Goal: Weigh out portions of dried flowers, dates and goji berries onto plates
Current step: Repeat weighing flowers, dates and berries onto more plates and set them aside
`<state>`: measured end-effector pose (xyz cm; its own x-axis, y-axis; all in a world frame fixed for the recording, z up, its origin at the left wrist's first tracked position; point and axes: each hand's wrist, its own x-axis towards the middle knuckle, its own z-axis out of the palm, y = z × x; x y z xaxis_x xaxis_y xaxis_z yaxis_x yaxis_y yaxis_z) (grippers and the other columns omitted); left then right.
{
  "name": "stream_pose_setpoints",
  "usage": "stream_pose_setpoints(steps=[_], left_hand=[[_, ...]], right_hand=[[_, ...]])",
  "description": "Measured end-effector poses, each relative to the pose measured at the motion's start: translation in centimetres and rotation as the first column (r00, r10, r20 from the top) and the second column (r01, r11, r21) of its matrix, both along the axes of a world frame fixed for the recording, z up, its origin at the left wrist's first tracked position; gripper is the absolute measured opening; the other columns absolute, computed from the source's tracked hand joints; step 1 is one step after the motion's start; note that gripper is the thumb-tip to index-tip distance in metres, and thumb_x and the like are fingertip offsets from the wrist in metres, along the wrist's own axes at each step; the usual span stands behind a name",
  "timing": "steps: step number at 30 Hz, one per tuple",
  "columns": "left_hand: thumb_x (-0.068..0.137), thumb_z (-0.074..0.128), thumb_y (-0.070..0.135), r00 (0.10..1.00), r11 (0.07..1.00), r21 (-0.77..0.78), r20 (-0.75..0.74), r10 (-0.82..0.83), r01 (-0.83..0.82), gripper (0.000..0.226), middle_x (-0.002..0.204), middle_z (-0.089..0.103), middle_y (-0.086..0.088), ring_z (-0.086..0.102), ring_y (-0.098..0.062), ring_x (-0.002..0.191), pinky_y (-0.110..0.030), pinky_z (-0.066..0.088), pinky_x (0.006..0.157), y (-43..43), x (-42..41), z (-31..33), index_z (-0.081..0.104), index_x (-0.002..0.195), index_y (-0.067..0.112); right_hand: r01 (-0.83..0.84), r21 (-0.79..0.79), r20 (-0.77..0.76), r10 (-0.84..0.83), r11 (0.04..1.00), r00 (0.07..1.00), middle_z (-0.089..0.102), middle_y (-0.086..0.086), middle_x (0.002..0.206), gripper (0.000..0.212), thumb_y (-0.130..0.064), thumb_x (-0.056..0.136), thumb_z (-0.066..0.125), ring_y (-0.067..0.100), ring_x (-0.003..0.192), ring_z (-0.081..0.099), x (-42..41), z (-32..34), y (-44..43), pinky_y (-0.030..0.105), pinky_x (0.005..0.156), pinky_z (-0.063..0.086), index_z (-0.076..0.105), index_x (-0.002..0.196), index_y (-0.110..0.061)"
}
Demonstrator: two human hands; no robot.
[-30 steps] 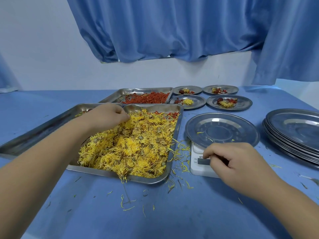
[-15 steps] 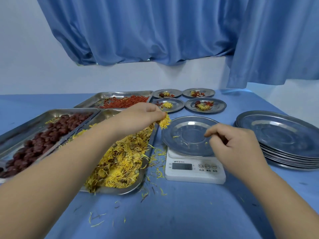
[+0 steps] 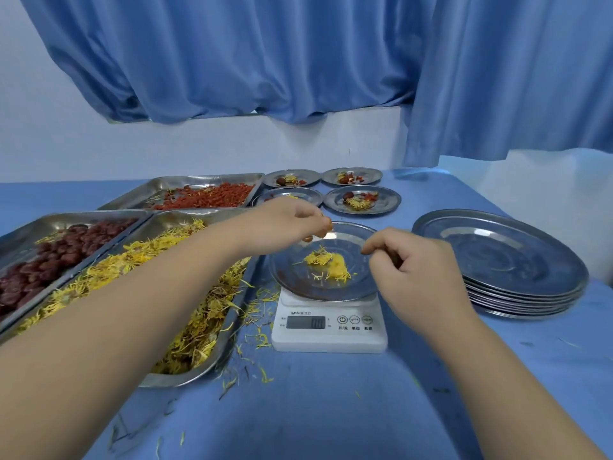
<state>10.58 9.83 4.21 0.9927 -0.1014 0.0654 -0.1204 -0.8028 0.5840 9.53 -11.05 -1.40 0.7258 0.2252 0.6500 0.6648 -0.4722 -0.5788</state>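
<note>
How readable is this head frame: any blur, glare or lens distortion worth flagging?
Head view: motion blur smears the left hand at its fingertips, above the plate on the scale; the scale display digits are unreadable; the stacked plates show soft reflections, no harsh glare; wide-angle stretching swells the left forearm.

You face a pale wall [image 3: 66, 151] that runs across the whole view. Blue curtains hang over its upper part. The wide curtain [image 3: 265, 54] falls in heavy folds across your left and middle, with its hem well above the worktop [image 3: 537, 376]. The right-hand curtain [image 3: 514, 78] hangs lower, and its hem comes down close to the worktop's far edge. Under the hem of the wide curtain you can see a narrow ledge [image 3: 365, 109] jutting from the wall, with a thin dark strip just above it. The worktop in front of you is covered in a blue cloth [image 3: 331, 423], lightly creased, and it rounds off at the far right corner. The light is soft and even, with a cool bluish cast, and shadows on the cloth are faint.
</note>
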Motion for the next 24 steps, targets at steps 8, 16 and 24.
stream_pose_setpoints(steps=[8,16,24], left_hand=[[0.095,0.054,0.039,0.995,0.991,-0.125,0.085,0.054,-0.043,0.018,0.100,0.071,0.022,0.067,0.006,0.087,-0.025,0.050,0.081,2.8,-3.0,0.1,0.071,0.101,0.036],[0.098,0.053,0.033,0.974,0.950,-0.239,0.052,0.220,-0.202,0.019,0.102,0.073,0.017,0.070,-0.007,0.092,-0.032,0.057,0.081,11.8,-9.0,1.1,0.071,0.103,0.035],[0.094,0.058,0.039,0.853,0.841,-0.232,0.073,0.517,-0.490,0.022,0.105,0.073,-0.009,0.069,-0.022,0.097,-0.036,0.056,0.086,24.8,-13.1,2.7,0.073,0.098,0.022]], right_hand=[[-0.048,-0.100,0.028,0.051,0.994,0.998,0.045,-0.016,0.047,0.019,-0.011,0.080,0.055,0.006,0.048,0.042,-1.5,-0.5,1.5,0.027,0.050,0.038,0.070,0.078,-0.023],[-0.199,-0.185,0.187,0.233,0.962,0.954,0.064,-0.011,0.078,0.020,-0.013,0.082,0.050,0.013,0.073,0.060,-5.2,-0.3,8.1,0.036,0.062,0.051,0.068,0.091,-0.018],[-0.212,-0.234,0.150,0.251,0.949,0.956,0.050,-0.017,0.081,0.020,-0.010,0.085,0.057,0.007,0.069,0.054,-5.9,-0.7,13.7,0.028,0.059,0.047,0.070,0.097,-0.018]])
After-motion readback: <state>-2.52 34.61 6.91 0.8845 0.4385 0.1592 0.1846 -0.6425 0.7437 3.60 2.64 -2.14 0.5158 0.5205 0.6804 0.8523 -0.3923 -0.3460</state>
